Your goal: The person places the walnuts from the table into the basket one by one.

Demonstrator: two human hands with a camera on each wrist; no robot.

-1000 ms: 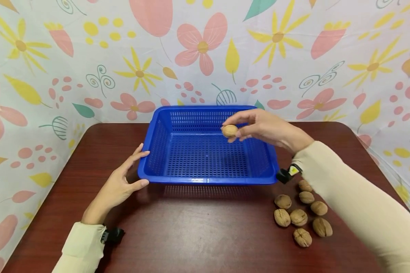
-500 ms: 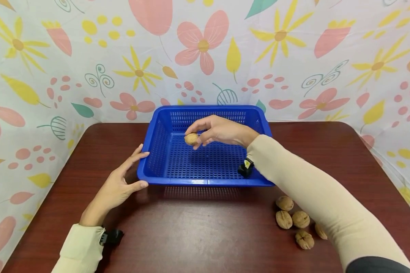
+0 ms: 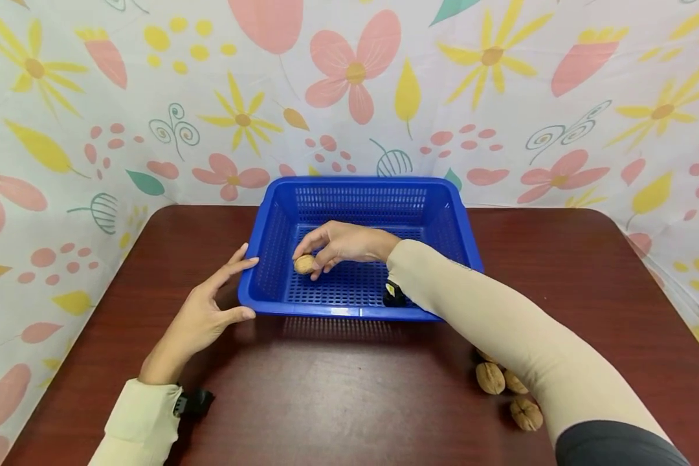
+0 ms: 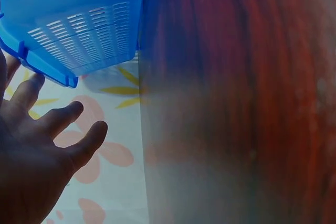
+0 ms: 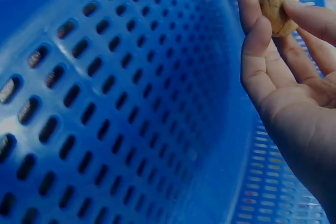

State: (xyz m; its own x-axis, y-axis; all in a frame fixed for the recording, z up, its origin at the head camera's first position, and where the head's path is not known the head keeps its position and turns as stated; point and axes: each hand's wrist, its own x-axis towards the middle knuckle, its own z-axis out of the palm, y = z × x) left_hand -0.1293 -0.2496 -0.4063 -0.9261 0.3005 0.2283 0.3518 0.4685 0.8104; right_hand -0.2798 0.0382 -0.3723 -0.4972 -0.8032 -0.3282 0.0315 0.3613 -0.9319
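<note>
A walnut [image 3: 305,264] is pinched between the thumb and fingertips of my right hand [image 3: 346,244], low inside the left part of a blue perforated plastic basket [image 3: 361,312]. In the right wrist view the walnut [image 5: 276,8] shows clearly between thumb and fingers, near the slotted basket wall [image 5: 105,108]. At the basket's left end, my left hand [image 3: 200,317] touches the rim with spread fingers and thumb. The left wrist view shows the left hand [image 4: 37,135] with its fingers apart beside the basket [image 4: 79,30].
Several walnuts [image 3: 490,378] lie on the dark wooden table [image 3: 338,395] at the right, partly hidden by my right sleeve [image 3: 501,330]. A flower-patterned cloth [image 3: 349,84] hangs behind the table. Black wrist cameras sit on both wrists.
My right hand has carried the walnut leftward and down, from above the basket's right side into its left part. My left hand stays at the rim.
</note>
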